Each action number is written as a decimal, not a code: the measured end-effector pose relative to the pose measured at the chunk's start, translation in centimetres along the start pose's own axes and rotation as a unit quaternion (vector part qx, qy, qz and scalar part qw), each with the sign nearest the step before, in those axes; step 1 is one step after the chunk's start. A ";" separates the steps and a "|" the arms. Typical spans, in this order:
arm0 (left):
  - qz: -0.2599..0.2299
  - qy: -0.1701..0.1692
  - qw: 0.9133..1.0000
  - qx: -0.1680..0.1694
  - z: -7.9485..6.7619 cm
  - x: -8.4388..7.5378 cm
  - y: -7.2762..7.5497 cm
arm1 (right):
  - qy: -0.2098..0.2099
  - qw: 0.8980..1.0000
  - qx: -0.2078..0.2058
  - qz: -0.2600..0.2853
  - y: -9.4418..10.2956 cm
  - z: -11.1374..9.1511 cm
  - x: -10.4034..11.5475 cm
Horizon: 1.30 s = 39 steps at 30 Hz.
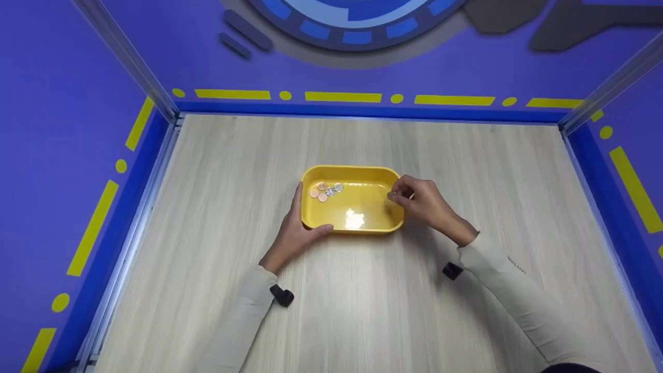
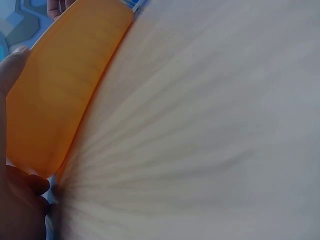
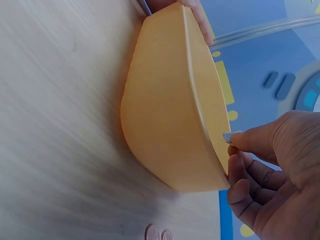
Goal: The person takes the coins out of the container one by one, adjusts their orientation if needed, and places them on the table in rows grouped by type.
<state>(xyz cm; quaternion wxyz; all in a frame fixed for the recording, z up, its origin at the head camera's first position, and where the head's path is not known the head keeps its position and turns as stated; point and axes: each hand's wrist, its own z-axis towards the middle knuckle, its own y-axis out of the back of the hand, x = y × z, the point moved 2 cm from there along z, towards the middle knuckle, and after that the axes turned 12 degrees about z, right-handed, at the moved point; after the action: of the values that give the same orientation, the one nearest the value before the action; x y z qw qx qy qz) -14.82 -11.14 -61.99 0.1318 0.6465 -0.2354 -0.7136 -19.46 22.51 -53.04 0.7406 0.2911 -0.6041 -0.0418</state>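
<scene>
A yellow box (image 1: pixel 373 228) with rounded corners and an open top stands on the table. Several coins, copper (image 1: pixel 314 193) and silver (image 1: pixel 338 187), lie on its floor toward the left end. My left hand (image 1: pixel 295 230) holds the box's near left corner, thumb on the near rim and fingers along the left wall. Over the right end, my right hand (image 1: pixel 422 199) pinches a small silver coin (image 3: pixel 228 137) between thumb and index finger. Two copper coins (image 3: pixel 152 232) show at the bottom of the right wrist view, outside the box; the head view does not show them.
The pale wood-grain table (image 1: pixel 233 171) is bounded by a blue back wall (image 1: pixel 342 77) and side walls with yellow markings. Metal rails (image 1: pixel 129 248) run along the edges. A small black device (image 1: pixel 282 295) is worn on each wrist.
</scene>
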 end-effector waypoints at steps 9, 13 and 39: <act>-0.004 0.000 1.000 0.001 0.0 -0.2 0.0 | -0.013 1.000 -0.022 0.007 1.1 -1.0 -0.7; -0.001 -0.004 1.000 -0.004 0.0 -0.2 0.0 | -0.024 0.999 -0.030 0.018 1.6 -1.6 -1.2; 0.006 -0.003 1.000 -0.003 0.0 -0.2 0.0 | -0.106 0.992 -0.075 0.009 3.5 -6.4 -7.4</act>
<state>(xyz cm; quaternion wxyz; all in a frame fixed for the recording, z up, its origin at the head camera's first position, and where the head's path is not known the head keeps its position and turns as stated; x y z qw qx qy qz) -14.73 -11.01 -61.79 0.1374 0.6424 -0.2376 -0.7155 -16.55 30.92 -58.43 0.6926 0.2238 -0.6767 -0.1109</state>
